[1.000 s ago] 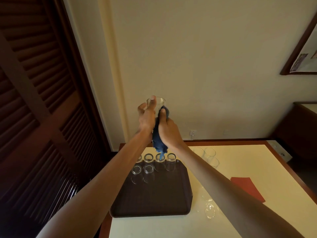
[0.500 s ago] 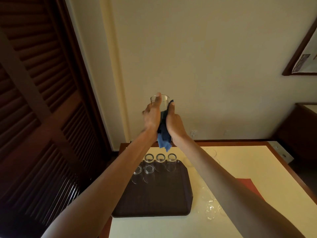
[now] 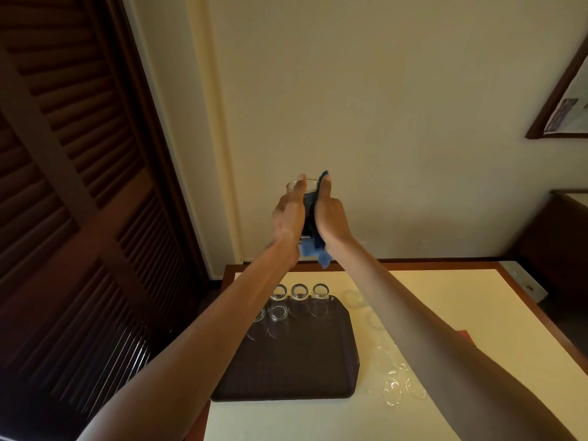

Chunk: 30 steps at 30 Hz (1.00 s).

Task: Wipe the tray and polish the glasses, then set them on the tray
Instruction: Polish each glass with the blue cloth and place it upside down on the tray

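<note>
I hold a clear glass [image 3: 310, 186] up at arm's length in front of the wall. My left hand [image 3: 288, 214] grips its left side. My right hand [image 3: 329, 216] presses a blue cloth [image 3: 318, 254] against its right side, and the cloth's tail hangs below my wrists. Beneath them, a dark brown tray [image 3: 292, 370] lies on the cream table [image 3: 461, 313]. Several clear glasses [image 3: 299, 294] stand in two rows at the tray's far end. More glasses [image 3: 394, 386] stand on the table right of the tray, partly hidden by my right forearm.
A dark louvred door [image 3: 79, 218] fills the left side. The table's far edge meets the wall. A red napkin [image 3: 464, 334] peeks out past my right arm. A framed picture [image 3: 566, 100] hangs at upper right, with dark furniture [image 3: 560, 243] below it.
Both hands have stayed raised with the glass. My right hand and the cloth have slid higher along the glass, so less cloth hangs below.
</note>
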Available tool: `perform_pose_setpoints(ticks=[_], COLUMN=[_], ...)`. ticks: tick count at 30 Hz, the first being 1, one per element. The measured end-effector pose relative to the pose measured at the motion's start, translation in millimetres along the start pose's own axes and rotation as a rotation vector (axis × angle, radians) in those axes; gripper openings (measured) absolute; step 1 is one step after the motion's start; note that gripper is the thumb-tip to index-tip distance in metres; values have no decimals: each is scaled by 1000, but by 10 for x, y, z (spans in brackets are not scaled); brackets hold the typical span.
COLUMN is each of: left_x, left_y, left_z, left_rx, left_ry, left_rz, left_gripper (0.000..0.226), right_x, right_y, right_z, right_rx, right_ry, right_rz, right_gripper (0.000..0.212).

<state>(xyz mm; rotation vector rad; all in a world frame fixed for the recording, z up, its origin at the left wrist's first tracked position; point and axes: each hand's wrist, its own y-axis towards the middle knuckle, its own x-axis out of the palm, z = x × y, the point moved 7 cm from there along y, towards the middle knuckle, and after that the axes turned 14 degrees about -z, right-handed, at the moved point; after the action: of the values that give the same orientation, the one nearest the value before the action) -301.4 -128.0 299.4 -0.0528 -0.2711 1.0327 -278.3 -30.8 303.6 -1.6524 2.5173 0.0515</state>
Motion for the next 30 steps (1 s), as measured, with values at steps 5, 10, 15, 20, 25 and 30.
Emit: perform_pose_setpoints(ticks=[5,10,15,20,25,30], left_x=[-113,-148,-54,-43,-209,-149], left_y=[-17,80,25,35,276,137], left_z=[148,-2,-94,-147,-178,-108], left_rx=[39,67,-2,-19,28,47], left_ry=[28,-39,-33,19,189,39], left_rz=[47,50,-23,-20,85,17], left_gripper=[73,52,60,64,114,60], right_x=[173,222,-19,6,105,206], right_y=[-161,-199,-119,-20,-158,-225], right_z=[180,47,-49,217,356,262], right_rx=[68,-165,-224,-27,29,-177], right_ry=[-129,-241,-191,-155,-201,-183], right_rz=[-132,-34,96,-17,-122,-32], right_gripper=[76,45,51,72,70,44])
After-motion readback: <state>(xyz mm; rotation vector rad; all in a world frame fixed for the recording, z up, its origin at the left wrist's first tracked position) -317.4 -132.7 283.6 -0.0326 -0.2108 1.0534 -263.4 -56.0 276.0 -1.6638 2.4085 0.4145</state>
